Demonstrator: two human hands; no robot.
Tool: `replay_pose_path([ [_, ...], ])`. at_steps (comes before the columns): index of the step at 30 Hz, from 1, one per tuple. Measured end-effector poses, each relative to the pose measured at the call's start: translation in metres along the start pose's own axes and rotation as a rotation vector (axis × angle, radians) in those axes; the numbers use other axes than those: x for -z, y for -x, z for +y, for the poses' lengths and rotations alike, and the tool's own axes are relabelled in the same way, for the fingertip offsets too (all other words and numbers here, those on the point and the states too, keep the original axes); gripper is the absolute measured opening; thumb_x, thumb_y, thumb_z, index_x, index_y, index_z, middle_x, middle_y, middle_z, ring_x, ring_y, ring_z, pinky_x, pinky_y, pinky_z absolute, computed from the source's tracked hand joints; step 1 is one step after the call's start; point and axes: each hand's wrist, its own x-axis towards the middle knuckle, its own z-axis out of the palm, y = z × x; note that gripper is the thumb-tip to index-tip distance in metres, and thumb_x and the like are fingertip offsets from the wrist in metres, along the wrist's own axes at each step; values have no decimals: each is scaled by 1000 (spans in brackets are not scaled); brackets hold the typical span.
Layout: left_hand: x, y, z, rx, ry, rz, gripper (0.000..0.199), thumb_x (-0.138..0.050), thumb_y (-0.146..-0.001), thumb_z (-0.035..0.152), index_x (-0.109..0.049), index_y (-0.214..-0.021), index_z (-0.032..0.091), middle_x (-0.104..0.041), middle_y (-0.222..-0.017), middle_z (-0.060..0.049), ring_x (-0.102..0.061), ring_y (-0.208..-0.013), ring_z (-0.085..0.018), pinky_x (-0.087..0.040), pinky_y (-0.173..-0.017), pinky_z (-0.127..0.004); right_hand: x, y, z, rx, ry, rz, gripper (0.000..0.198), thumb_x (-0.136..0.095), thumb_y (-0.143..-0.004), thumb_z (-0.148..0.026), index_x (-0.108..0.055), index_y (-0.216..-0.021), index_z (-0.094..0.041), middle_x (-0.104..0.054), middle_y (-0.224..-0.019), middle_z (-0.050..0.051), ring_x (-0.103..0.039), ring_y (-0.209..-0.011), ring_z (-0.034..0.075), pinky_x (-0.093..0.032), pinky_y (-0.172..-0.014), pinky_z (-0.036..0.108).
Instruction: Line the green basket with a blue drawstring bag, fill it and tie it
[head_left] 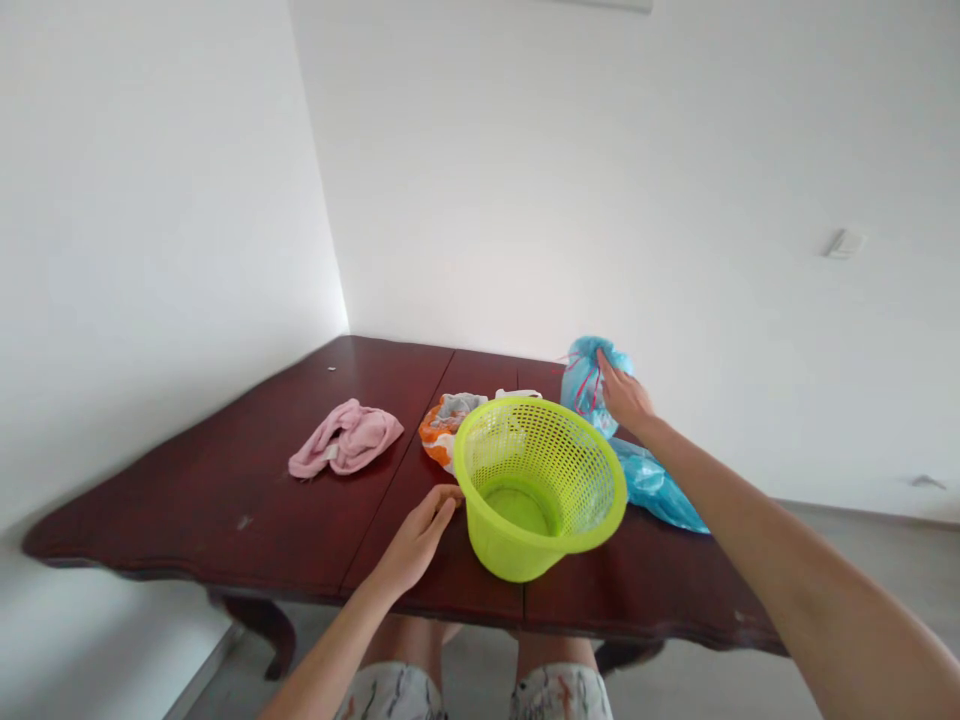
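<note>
Left fingers (448, 493), partly curled, touch the lime-green perforated basket (506, 548); right fingers (610, 371), nearly straight, touch the blue drawstring bag (575, 383) behind it. Neither grip is certain. Pink cloth (364, 440), orange-and-white plastic bag (439, 428) and blue plastic sheet (652, 487) lie outside the basket on the counter (285, 535).

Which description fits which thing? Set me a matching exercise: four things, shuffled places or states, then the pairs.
1. crumpled pink cloth
2. round lime-green perforated plastic basket
3. light-blue plastic bag with pink ties
4. orange-and-white plastic bag

A. touched by the right hand
B. partly hidden behind the basket's left side
C. farthest left of the four
D. upright, with the left hand at its side

Pairs: 1-C, 2-D, 3-A, 4-B.
</note>
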Motion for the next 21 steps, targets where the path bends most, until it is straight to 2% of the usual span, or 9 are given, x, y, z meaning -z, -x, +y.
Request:
replay_pose_path([
  [3,2,-1,-2,8,-17,3,51,-54,-121,68,-78,-140,27,-81,-149,-9,-74,-137,-32,-53,-127,-46,-36,24,30,-48,-49,-119,67,-53,-110,-13,-56,-176,-7,-76,-159,26,-78,-138,32,-58,-123,48],
  [6,1,-4,-7,14,-19,13,49,-56,-121,67,-78,-140,27,-81,-149,-9,-77,-128,-31,-53,-127,-48,-51,38,48,-64,-75,-166,69,-52,-108,-13,-55,-175,-1,-73,-161,30,-76,-146,33,-58,-127,50],
  [10,-5,-7,-17,17,7,25,43,-61,-119,63,-78,-134,27,-82,-147,-11,-77,-132,-32,-55,-127,-50,-47,49,61,-76,-117,-173,73,-51,-110,-22,-50,-182,-7,-62,-176,29,-65,-162,40,-52,-136,60],
  [13,2,-7,-22,-10,29,132,37,-63,-117,59,-76,-128,27,-83,-145,-13,-78,-135,-33,-59,-124,-51,-33,77,59,-154,-222,-97,74,-55,-111,-35,-52,-182,-18,-66,-173,25,-72,-153,44,-56,-132,65],
  [15,23,-9,-20,-76,-134,274,31,-63,-115,54,-75,-125,27,-81,-149,-13,-76,-140,-34,-56,-129,-54,-22,120,45,-231,-319,-28,75,-56,-111,-48,-54,-182,-22,-74,-164,24,-82,-137,46,-64,-122,67],
  [17,59,-16,-14,-154,-465,412,29,-65,-114,51,-77,-127,28,-76,-158,-13,-66,-153,-36,-43,-140,-59,-10,182,20,-251,-349,57,72,-59,-110,-58,-57,-179,-36,-78,-159,17,-81,-138,46,-64,-122,72],
  [18,80,-23,-10,-169,-634,461,34,-66,-114,52,-77,-135,28,-70,-165,-14,-58,-163,-38,-35,-145,-61,-3,218,2,-262,-320,113,67,-62,-107,-60,-63,-173,-46,-81,-154,13,-82,-135,49,-64,-120,77],
  [20,120,-43,-4,-111,-874,563,62,-70,-110,60,-68,-161,25,-47,-188,-17,-32,-180,-45,-21,-150,-65,13,287,-40,-290,-304,260,55,-67,-101,-64,-71,-155,-68,-87,-135,6,-84,-124,52,-67,-110,81],
  [21,137,-55,-3,-22,-946,624,77,-72,-108,65,-60,-172,23,-32,-196,-18,-19,-184,-50,-18,-149,-70,21,317,-63,-302,-318,354,48,-70,-97,-64,-74,-143,-76,-88,-118,5,-87,-104,53,-71,-92,81],
])
